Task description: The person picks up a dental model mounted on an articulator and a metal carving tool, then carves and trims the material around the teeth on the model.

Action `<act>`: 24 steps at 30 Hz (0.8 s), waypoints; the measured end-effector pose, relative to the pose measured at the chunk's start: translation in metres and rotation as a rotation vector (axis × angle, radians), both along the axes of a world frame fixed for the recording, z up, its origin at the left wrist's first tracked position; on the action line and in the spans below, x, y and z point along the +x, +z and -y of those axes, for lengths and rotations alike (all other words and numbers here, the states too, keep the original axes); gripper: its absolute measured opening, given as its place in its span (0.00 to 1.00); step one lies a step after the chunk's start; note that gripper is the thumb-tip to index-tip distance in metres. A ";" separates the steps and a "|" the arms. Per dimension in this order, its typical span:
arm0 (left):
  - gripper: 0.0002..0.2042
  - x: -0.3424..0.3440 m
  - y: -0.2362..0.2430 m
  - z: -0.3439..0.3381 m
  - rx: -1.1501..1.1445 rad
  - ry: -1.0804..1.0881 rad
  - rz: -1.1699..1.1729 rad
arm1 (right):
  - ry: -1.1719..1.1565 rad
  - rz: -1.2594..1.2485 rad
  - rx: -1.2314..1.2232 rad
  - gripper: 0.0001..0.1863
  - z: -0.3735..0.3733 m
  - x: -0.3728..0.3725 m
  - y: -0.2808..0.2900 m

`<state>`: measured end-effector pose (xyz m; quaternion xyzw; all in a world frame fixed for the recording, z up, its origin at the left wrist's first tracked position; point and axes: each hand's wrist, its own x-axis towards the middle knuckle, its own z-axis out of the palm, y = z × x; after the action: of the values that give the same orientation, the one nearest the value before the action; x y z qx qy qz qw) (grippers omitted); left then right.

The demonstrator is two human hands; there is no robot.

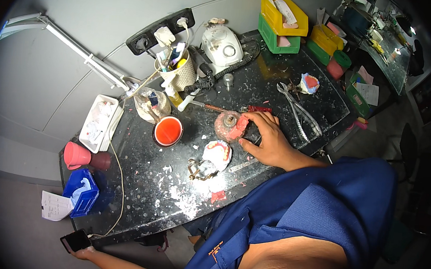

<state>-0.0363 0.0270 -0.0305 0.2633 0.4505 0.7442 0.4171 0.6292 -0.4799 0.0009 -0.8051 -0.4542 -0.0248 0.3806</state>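
Observation:
My left hand (83,253) is at the lower left, beyond the table edge, closed around a dark-screened phone (75,242) with a white cable plugged in. My right hand (271,141) rests on the table with thumb and fingers apart, its fingertips against the right side of a round glass burner (223,127). Pink wax (239,129) lies over that side of the burner. Just nearer to me sits a white dental cast with pink wax (217,154), next to a brass-coloured metal articulator (201,170). A wax knife (208,106) lies behind the burner.
A bowl of red-orange liquid (168,131) stands left of the burner. Large metal pliers (298,110) and another cast (309,83) lie at right. Behind are a white motor unit (222,45) and a basket of tools (180,76). White scraps litter the dark table (139,199).

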 end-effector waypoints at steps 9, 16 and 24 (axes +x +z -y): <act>0.31 0.024 0.011 0.017 0.004 0.050 -0.048 | -0.004 0.003 -0.004 0.33 0.000 0.000 -0.001; 0.32 0.022 0.011 0.016 0.041 0.075 -0.013 | 0.003 -0.008 0.002 0.33 0.000 0.000 0.001; 0.32 0.012 0.001 0.003 0.039 0.163 -0.044 | -0.001 -0.015 -0.001 0.33 0.000 0.000 0.000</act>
<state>-0.0240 0.0236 -0.0291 0.2502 0.4650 0.7782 0.3400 0.6290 -0.4798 0.0011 -0.8058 -0.4509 -0.0187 0.3834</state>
